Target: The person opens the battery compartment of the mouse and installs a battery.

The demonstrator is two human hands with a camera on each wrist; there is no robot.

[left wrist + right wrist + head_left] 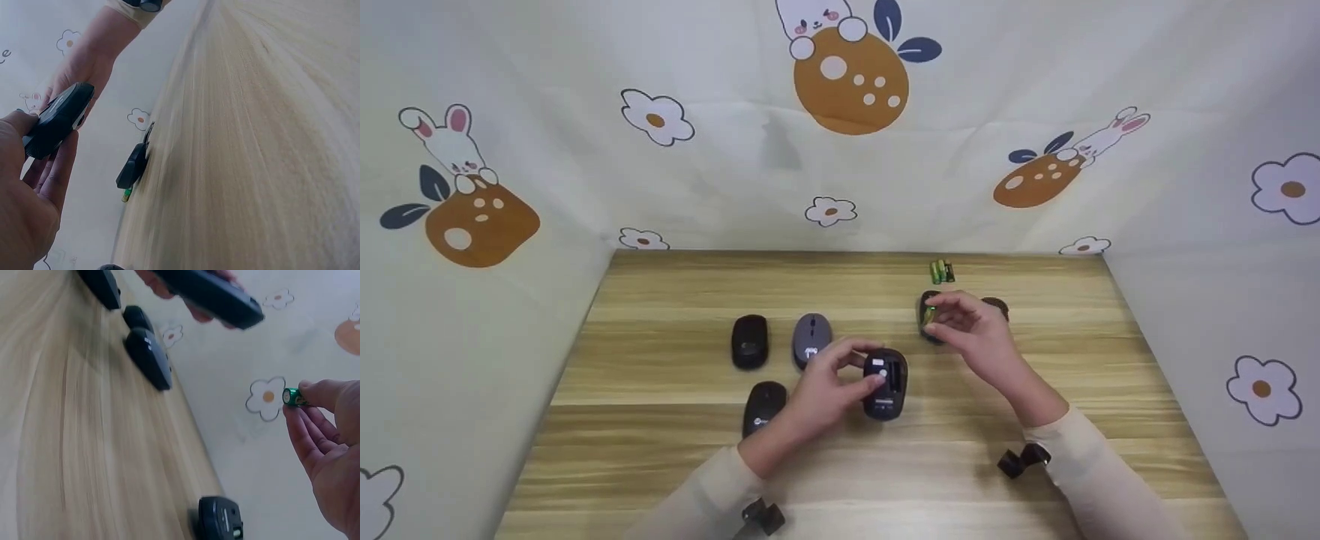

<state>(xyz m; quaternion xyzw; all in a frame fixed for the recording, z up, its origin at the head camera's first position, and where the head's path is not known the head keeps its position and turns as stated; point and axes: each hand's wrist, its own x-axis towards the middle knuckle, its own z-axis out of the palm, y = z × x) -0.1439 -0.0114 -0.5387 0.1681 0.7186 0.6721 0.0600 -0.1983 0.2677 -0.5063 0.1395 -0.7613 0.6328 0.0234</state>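
Observation:
My left hand (pixel 825 386) grips a dark computer mouse (pixel 889 406) above the table, its underside and long battery slot facing up. In the left wrist view the thumb and fingers hold the mouse (pixel 62 121) along its sides. Slightly farther back, my right hand (pixel 981 334) pinches a small green battery (pixel 292 397) between thumb and fingertips, apart from the held mouse. Below that hand another dark mouse (pixel 931 335) lies on the table, partly covered; the right wrist view shows this mouse (pixel 212 517) with a battery in its underside.
On the left of the wooden table (pixel 660 427) lie a black mouse (pixel 750 341), a grey mouse (pixel 811 334) and a dark mouse (pixel 765 405) partly behind my left arm. Several green batteries (pixel 942 271) lie at the back. A round dark object (pixel 996 306) shows behind my right hand. Printed fabric walls surround the table.

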